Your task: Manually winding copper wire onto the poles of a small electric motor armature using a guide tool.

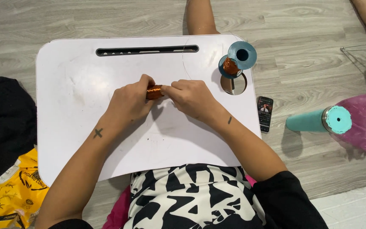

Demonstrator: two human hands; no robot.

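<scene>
Copper wire coil, small, likely light and delicate, pinched at its ends by left hand and right hand above the white worktop.

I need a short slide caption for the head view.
Both hands, left hand and right hand, grip a copper wire coil above a white lap tray.

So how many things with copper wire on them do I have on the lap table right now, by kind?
Small copper coil held between the left hand and the right hand: 1
Blue spool part wound with copper wire, standing at the white lap table's cup hole: 1
Total: 2
</scene>
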